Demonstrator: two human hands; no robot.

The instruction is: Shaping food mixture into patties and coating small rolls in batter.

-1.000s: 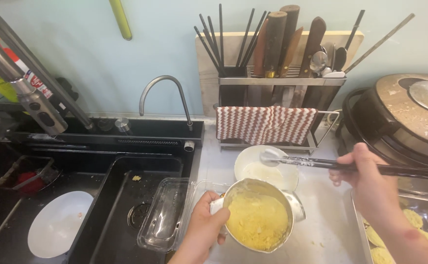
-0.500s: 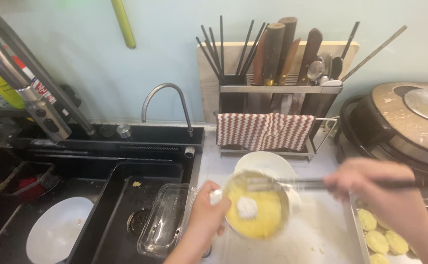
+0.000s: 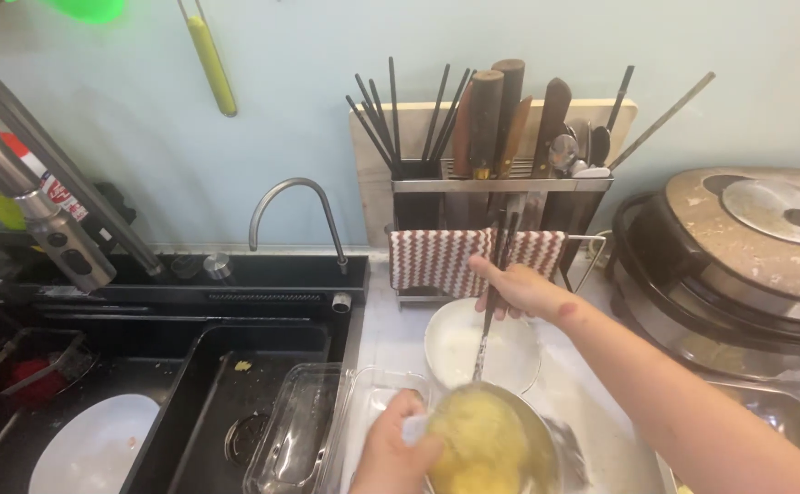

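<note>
Two hands worked: left hand (image 3: 391, 450) gripped a pot (image 3: 491, 444) of yellow batter (image 3: 477, 448); right hand (image 3: 519, 291) above clasped chopsticks (image 3: 491, 302) dipping in, over a white bowl (image 3: 482, 348).

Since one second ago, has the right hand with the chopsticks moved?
Yes. The right hand swung left, from beside the cooker to in front of the striped towel; its chopsticks now point down into the cup of yellow batter.

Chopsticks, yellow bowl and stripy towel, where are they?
chopsticks (image 3: 489, 306), head view, middle of the sticks below the right hand.
yellow bowl (image 3: 482, 444), head view, on the yellow mix inside.
stripy towel (image 3: 436, 261), head view, left half of the cloth.
</note>
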